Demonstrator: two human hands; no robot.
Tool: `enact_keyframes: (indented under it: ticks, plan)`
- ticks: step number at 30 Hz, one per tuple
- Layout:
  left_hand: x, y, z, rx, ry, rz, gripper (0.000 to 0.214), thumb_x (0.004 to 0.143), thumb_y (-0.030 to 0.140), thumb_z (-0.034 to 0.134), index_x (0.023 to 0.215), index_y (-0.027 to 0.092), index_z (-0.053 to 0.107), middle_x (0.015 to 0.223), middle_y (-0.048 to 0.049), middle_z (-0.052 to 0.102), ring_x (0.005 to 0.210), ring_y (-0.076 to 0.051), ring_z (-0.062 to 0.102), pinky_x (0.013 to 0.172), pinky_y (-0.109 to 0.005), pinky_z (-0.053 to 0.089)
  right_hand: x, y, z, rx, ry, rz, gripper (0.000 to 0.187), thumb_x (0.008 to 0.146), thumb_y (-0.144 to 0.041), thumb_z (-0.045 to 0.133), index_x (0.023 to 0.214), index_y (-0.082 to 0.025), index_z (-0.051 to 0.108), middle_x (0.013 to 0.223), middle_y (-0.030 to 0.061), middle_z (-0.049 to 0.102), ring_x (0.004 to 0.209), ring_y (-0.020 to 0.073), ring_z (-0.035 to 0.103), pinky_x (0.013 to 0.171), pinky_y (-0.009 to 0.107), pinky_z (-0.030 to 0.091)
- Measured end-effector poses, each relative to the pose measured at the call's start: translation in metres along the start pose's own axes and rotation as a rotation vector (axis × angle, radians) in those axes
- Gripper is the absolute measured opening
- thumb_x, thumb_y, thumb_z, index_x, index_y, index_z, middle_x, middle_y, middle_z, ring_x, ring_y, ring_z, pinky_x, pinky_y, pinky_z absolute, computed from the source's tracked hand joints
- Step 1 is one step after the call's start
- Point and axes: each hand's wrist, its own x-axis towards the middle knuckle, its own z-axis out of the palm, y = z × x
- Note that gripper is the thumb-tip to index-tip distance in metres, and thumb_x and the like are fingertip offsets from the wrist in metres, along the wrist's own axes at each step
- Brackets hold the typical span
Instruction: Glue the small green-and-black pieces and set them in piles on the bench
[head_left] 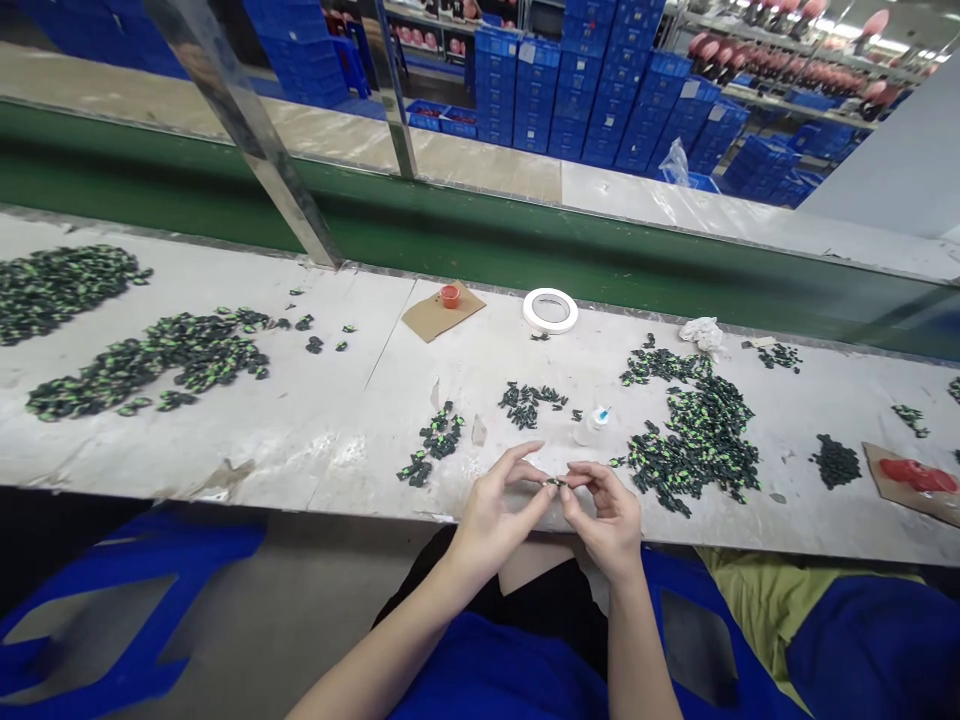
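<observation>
Between my two hands, at the table's front edge, is a small black-and-green part (556,482); its exact kind is too small to tell. My left hand (501,510) pinches it from the left with thumb and fingertips. From the right, my right hand (606,515) pinches it the same way. Just beyond my hands stands a small clear bottle (592,428) with a blue tip. A loose cluster of dark parts (529,405) lies behind my left hand, and a smaller group (431,445) sits left of it. A large heap of black-and-green parts (697,440) spreads to the right.
More heaps (150,360) cover the table's left side. A roll of white tape (550,311) and a cardboard piece (427,318) with a red cup (450,296) lie near the back edge. Metal posts (292,190) rise beside the green belt (465,235). A blue stool (150,580) stands left.
</observation>
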Motion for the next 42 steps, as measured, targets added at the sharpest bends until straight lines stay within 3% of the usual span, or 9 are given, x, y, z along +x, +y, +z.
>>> enact_keyframes:
  ticks: [3, 7, 9, 15, 23, 26, 30, 35, 42]
  plan:
    - [0.008, -0.010, -0.008, 0.297, 0.064, 0.135, 0.045, 0.084, 0.026, 0.062, 0.127, 0.023, 0.051, 0.092, -0.0039, 0.071, 0.094, -0.023, 0.062, 0.092, -0.043, 0.042, 0.007, 0.009, -0.024, -0.169, 0.106, -0.046, 0.011, 0.078, -0.023, 0.065, 0.088, -0.019, 0.067, 0.079, 0.0039, 0.069, 0.071, 0.0171, 0.067, 0.067, 0.031, 0.057]
    - [0.028, -0.021, -0.042, 0.754, 0.235, 0.175, 0.026, 0.088, 0.011, 0.049, 0.105, 0.022, 0.065, 0.105, -0.0093, 0.070, 0.105, -0.030, 0.054, 0.088, -0.049, 0.034, 0.022, 0.019, -0.059, -0.470, 0.402, -0.110, 0.015, 0.081, -0.029, 0.061, 0.090, -0.019, 0.069, 0.087, 0.0069, 0.069, 0.075, 0.0189, 0.065, 0.073, 0.037, 0.055]
    - [0.037, -0.023, -0.061, 0.898, 0.189, 0.171, 0.035, 0.085, 0.000, 0.043, 0.097, 0.022, 0.068, 0.104, -0.0087, 0.070, 0.107, -0.031, 0.051, 0.087, -0.049, 0.031, 0.028, 0.021, -0.066, -0.587, 0.445, -0.149, 0.022, 0.081, -0.032, 0.061, 0.096, -0.018, 0.069, 0.099, 0.0102, 0.067, 0.088, 0.0227, 0.065, 0.080, 0.041, 0.054]
    - [0.057, -0.026, -0.089, 1.085, -0.161, 0.262, 0.049, 0.077, -0.009, 0.036, 0.099, 0.022, 0.067, 0.090, -0.0092, 0.069, 0.100, -0.029, 0.051, 0.085, -0.045, 0.030, 0.032, 0.032, -0.046, -0.744, 0.245, -0.217, 0.045, 0.078, -0.049, 0.066, 0.112, -0.020, 0.063, 0.109, 0.0125, 0.063, 0.110, 0.0307, 0.050, 0.092, 0.051, 0.045]
    - [0.067, -0.031, -0.097, 1.142, -0.234, 0.262, 0.029, 0.080, 0.000, 0.042, 0.085, 0.018, 0.064, 0.083, -0.0107, 0.060, 0.091, -0.027, 0.048, 0.085, -0.044, 0.031, 0.043, 0.042, -0.013, -0.611, 0.172, -0.091, 0.038, 0.082, -0.053, 0.057, 0.099, -0.019, 0.060, 0.107, 0.0137, 0.064, 0.117, 0.0329, 0.044, 0.098, 0.055, 0.039]
    - [0.064, -0.023, -0.095, 1.126, -0.230, 0.267, 0.028, 0.076, -0.002, 0.045, 0.081, 0.018, 0.064, 0.085, -0.0112, 0.059, 0.092, -0.027, 0.047, 0.085, -0.044, 0.032, 0.039, 0.034, -0.011, -0.432, 0.147, 0.020, 0.036, 0.080, -0.049, 0.061, 0.101, -0.020, 0.054, 0.112, 0.0134, 0.063, 0.116, 0.0301, 0.051, 0.096, 0.050, 0.043]
    - [0.053, -0.016, -0.077, 0.923, -0.184, 0.286, 0.027, 0.082, 0.004, 0.047, 0.083, 0.022, 0.067, 0.092, -0.0085, 0.062, 0.097, -0.026, 0.050, 0.085, -0.042, 0.034, 0.026, 0.021, -0.008, -0.105, 0.100, 0.189, 0.035, 0.073, -0.044, 0.070, 0.088, -0.022, 0.048, 0.093, 0.0074, 0.068, 0.088, 0.0226, 0.066, 0.080, 0.038, 0.051]
    - [0.032, -0.025, -0.031, 0.459, -0.151, 0.197, 0.014, 0.087, 0.025, 0.058, 0.087, 0.025, 0.071, 0.085, -0.0033, 0.071, 0.087, -0.022, 0.060, 0.080, -0.037, 0.040, 0.016, 0.020, -0.004, 0.099, 0.312, 0.181, 0.032, 0.068, -0.043, 0.073, 0.077, -0.019, 0.053, 0.063, -0.0040, 0.056, 0.055, 0.0123, 0.053, 0.053, 0.025, 0.043]
    - [0.013, -0.041, -0.009, 0.559, 0.103, 0.149, 0.002, 0.078, 0.023, 0.071, 0.078, 0.025, 0.071, 0.083, -0.0024, 0.074, 0.100, -0.027, 0.059, 0.087, -0.044, 0.037, 0.014, 0.021, 0.000, 0.226, 0.587, 0.292, 0.038, 0.067, -0.051, 0.069, 0.064, -0.017, 0.053, 0.053, -0.0032, 0.050, 0.045, 0.0103, 0.044, 0.044, 0.024, 0.034]
